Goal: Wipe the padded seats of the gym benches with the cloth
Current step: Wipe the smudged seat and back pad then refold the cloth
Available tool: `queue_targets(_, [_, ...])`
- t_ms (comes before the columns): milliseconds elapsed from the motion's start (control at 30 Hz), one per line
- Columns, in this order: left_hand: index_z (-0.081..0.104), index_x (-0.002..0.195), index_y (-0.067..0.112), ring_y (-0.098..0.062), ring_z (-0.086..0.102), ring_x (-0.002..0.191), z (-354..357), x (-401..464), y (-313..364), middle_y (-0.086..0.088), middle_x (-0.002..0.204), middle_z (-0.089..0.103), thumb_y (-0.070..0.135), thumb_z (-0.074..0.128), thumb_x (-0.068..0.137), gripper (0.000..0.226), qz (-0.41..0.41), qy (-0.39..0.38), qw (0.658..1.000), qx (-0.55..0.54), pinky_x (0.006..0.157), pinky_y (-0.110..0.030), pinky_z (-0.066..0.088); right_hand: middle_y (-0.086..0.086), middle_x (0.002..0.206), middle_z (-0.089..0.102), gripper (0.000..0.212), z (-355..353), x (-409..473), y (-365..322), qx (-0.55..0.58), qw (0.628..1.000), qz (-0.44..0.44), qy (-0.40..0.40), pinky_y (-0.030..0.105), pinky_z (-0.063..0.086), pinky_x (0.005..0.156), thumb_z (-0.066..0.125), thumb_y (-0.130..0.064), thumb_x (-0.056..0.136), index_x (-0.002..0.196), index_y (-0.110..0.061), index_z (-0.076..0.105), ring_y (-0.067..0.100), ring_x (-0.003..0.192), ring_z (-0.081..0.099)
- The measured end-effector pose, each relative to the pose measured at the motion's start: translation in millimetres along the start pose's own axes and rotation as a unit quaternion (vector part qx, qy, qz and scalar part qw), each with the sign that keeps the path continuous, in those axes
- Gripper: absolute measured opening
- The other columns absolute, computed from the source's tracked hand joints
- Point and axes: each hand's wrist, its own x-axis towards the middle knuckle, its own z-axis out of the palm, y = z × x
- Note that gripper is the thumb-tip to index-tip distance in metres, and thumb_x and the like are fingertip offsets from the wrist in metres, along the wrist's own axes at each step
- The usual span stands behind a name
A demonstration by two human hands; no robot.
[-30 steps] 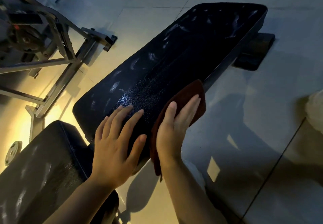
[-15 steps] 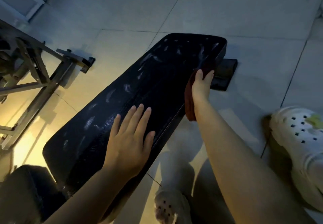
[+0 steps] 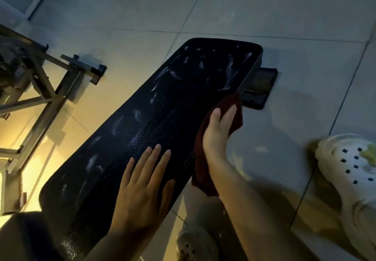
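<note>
A long black padded bench seat [image 3: 162,106] runs from lower left to upper right, with pale smears on its left and far parts. My left hand [image 3: 142,187] lies flat on the near part of the pad, fingers straight and spread. My right hand [image 3: 217,132] presses a dark red cloth [image 3: 203,171] against the pad's right side edge, fingers extended over the cloth. The cloth hangs down below the hand along the edge.
A metal equipment frame [image 3: 40,97] stands on the tiled floor at the left. A black bench foot [image 3: 258,89] sticks out under the far end. A second dark pad [image 3: 26,238] is at the bottom left. White clogs [image 3: 350,171] are on the floor at right.
My right hand slid the cloth along the pad's right edge from near toward the far end, then back a little. My left hand stayed flat on the pad. The view shifted.
</note>
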Motion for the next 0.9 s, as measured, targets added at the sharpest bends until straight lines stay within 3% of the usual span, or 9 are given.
queue_targets(67, [0.023,0.151,0.023,-0.02,0.019,0.147,-1,0,2,-0.004,0.156,0.03,0.049,0.018,0.102,0.056,-0.007,0.002,1.0,-0.003,0.12,-0.039,0.005,0.003,0.165,-0.001,0.061,-9,59,-6,-0.004,1.0,0.007,0.018,0.036,0.004,0.123,0.024,-0.038,0.107,0.156,-0.012,-0.002,0.015,0.151,0.001])
queue_targets(200, [0.023,0.151,0.024,-0.021,0.018,0.148,-3,2,1,-0.004,0.156,0.029,0.05,0.018,0.102,0.057,-0.019,-0.01,1.0,0.002,0.119,-0.045,0.01,0.007,0.164,0.004,0.062,-18,132,-1,0.013,0.999,0.005,0.031,0.044,0.011,0.123,0.022,-0.042,0.106,0.156,-0.013,0.0,0.021,0.151,0.008])
queue_targets(367, [0.028,0.151,0.023,-0.022,0.02,0.147,-6,4,3,-0.005,0.156,0.03,0.05,0.016,0.102,0.058,-0.024,-0.025,0.999,0.031,0.117,-0.047,0.013,-0.001,0.165,-0.001,0.078,-16,93,2,0.018,1.0,0.01,-0.011,0.047,0.011,0.123,0.021,-0.063,0.094,0.156,-0.023,-0.005,0.015,0.151,0.004])
queue_targets(500, [0.027,0.151,0.023,-0.025,0.02,0.146,-8,2,12,-0.008,0.156,0.031,0.051,0.015,0.102,0.057,-0.023,-0.04,0.996,0.079,0.118,-0.046,0.011,-0.006,0.164,-0.008,0.075,-12,-5,16,0.021,0.996,-0.008,-0.084,0.036,0.007,0.124,0.021,-0.057,0.095,0.155,-0.023,-0.009,0.006,0.149,0.0])
queue_targets(633, [0.024,0.151,0.024,-0.024,0.016,0.147,-3,29,36,-0.007,0.158,0.025,0.05,0.025,0.099,0.058,-0.009,-0.037,0.995,0.097,0.119,-0.047,0.008,-0.007,0.164,-0.006,0.075,-3,-30,5,0.057,0.996,0.015,-0.071,0.015,0.009,0.114,0.023,-0.054,0.093,0.155,-0.025,-0.006,-0.002,0.145,0.001])
queue_targets(800, [0.026,0.15,0.023,-0.025,0.016,0.146,7,66,46,-0.008,0.157,0.026,0.053,0.012,0.102,0.058,-0.053,-0.031,0.994,0.092,0.118,-0.048,0.01,-0.005,0.164,-0.006,0.063,-11,45,-3,0.023,0.999,0.027,-0.026,0.038,0.004,0.124,0.018,-0.048,0.104,0.156,-0.021,-0.005,0.009,0.15,-0.002])
queue_targets(900, [0.026,0.151,0.023,-0.025,0.014,0.147,9,65,45,-0.008,0.158,0.025,0.053,0.014,0.101,0.059,-0.054,-0.023,0.995,0.085,0.12,-0.046,0.005,-0.002,0.165,-0.004,0.061,-20,109,-9,0.013,1.0,0.016,0.002,0.043,0.005,0.124,0.018,-0.045,0.105,0.156,-0.019,-0.004,0.013,0.151,0.0])
